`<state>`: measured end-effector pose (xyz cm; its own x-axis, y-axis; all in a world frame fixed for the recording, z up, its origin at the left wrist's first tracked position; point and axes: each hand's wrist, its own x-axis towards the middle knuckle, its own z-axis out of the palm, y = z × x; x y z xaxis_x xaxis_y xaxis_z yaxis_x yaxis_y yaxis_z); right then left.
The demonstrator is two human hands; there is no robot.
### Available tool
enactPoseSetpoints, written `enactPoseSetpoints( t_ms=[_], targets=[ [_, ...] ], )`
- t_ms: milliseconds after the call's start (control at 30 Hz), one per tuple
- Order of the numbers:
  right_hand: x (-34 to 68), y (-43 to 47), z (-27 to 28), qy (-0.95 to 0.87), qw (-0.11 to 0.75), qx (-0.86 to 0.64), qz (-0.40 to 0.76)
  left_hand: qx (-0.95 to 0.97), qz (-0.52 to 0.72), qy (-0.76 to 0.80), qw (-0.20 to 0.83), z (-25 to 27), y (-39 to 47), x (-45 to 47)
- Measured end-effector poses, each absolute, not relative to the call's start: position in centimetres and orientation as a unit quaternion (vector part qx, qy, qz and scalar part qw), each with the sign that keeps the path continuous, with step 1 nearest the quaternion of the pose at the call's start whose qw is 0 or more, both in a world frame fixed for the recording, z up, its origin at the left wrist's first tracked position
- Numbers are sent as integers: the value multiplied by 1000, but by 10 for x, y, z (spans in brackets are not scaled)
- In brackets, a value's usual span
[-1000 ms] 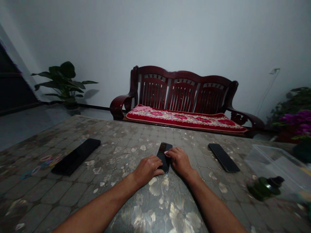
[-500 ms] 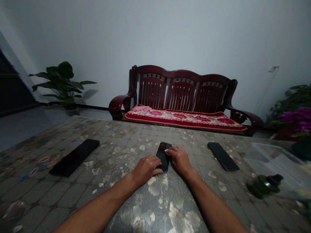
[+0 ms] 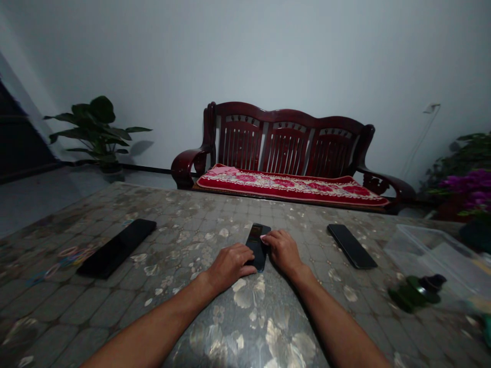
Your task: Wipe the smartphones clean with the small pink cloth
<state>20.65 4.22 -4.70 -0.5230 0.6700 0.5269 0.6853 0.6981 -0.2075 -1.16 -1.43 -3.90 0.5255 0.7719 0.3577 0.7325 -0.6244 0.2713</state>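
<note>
A dark smartphone (image 3: 254,246) lies flat on the patterned tablecloth (image 3: 215,214), straight ahead of me. Along its left edge my left hand (image 3: 232,261) grips it, fingers at the side and over the rim, thumb by the lower corner. My right hand (image 3: 283,250) rests at the phone's right edge with its fingers curled together above the glass. A small pale pink bit (image 3: 263,238) shows at these fingertips; whether it is a scrap of material or a nail is unclear.
A long black device (image 3: 118,249) and coloured bands (image 3: 71,255) lie at left. To the right are another dark phone (image 3: 352,246), a green bottle (image 3: 416,293) and a clear plastic box (image 3: 429,245). A wooden bench (image 3: 287,148) stands beyond the table.
Both hands stay at the phone in almost the same pose. The whole view has shifted very slightly.
</note>
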Motion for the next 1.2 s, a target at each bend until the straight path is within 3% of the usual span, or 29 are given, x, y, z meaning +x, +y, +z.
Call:
enactPoseSetpoints(
  t_ms=[200, 433, 700, 1200],
  targets=[
    [203, 30, -46, -916, 283, -284, -2, 874, 228, 424, 69, -37, -13, -13],
    [209, 46, -45, -867, 290, -406, -9, 858, 245, 447, 65, -34, -17, -10],
    [201, 33, -44, -920, 280, -274, -4, 828, 254, 500, 9, -25, -25, 5],
    [217, 52, -54, -811, 337, -479, 1, 809, 136, 570, -54, -20, -34, 28]
  ],
)
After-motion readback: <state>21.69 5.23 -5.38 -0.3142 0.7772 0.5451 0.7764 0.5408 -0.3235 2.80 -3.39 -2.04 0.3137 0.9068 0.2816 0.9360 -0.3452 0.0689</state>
